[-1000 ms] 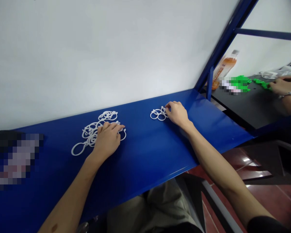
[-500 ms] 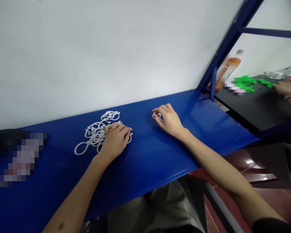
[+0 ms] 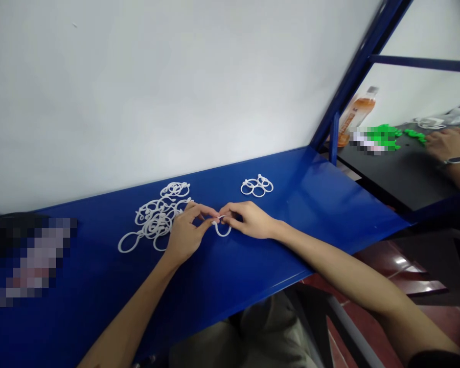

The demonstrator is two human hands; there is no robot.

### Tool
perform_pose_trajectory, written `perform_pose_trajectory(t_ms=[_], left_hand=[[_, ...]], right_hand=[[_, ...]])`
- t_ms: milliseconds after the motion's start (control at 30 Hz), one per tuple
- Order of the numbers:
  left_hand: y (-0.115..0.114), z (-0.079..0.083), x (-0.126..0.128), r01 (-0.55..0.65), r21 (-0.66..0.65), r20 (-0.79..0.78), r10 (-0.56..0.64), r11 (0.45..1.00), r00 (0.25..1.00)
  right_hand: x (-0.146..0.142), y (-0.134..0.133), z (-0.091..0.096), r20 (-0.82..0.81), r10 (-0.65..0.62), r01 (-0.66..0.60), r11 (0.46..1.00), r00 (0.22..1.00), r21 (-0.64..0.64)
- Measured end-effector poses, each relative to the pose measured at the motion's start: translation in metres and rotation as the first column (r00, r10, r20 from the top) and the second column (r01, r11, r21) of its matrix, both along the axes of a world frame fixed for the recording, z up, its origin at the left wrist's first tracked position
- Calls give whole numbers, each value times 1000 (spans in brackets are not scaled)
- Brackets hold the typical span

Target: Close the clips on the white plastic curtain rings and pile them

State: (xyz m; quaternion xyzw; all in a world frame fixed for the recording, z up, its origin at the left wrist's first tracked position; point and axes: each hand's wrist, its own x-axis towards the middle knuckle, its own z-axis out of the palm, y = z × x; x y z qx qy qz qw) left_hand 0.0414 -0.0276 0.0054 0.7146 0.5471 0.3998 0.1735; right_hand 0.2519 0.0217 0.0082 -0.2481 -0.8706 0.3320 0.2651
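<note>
A white ring-shaped loop (image 3: 223, 234) hangs between my two hands above the blue table. My left hand (image 3: 187, 229) pinches its left end, where a small knob shows, and my right hand (image 3: 249, 220) pinches the other side. Fingertips of both hands nearly meet over the ring and hide its upper part. Left of my left hand lies a tangled pile of white rings (image 3: 153, 219), some partly covered by that hand. Beyond my right hand, a small group of white rings (image 3: 258, 190) rests flat on the table.
The blue table (image 3: 230, 276) runs along a white wall (image 3: 176, 92). A dark item and a blurred-out object (image 3: 38, 255) lie at the left. Past the blue frame post (image 3: 334, 138), a dark table (image 3: 391, 174) holds a bottle (image 3: 356, 117), green pieces (image 3: 383, 135) and another person's hands (image 3: 446, 145).
My right hand has left the small ring group and come leftward to my left hand. My left hand has moved right from the pile; both now grip one white ring.
</note>
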Motion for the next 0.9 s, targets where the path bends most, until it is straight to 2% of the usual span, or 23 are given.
perform_pose_trajectory(t_ms=[100, 233, 367, 533, 667, 900], left_hand=[[0, 1, -1, 9, 6, -79, -8, 1000, 997], [-1, 5, -3, 90, 40, -157, -82, 995, 984], [0, 3, -3, 109, 133, -201, -81, 985, 976], [2, -11, 1, 59, 229, -206, -11, 972, 978], [-1, -20, 7, -2, 281, -204, 61, 960, 977], [-2, -23, 5, 19, 321, -259, 68, 947, 964]], right_hand=[[-1, 1, -2, 22, -68, 68, 997, 997, -27], [0, 3, -2, 41, -148, 148, 989, 988, 12], [1, 4, -2, 27, -82, 80, 995, 996, 60], [1, 3, -4, 18, 37, -39, 994, 999, 98], [2, 1, -3, 10, 47, -48, 990, 999, 129], [0, -1, -2, 31, 69, -73, 980, 997, 184]])
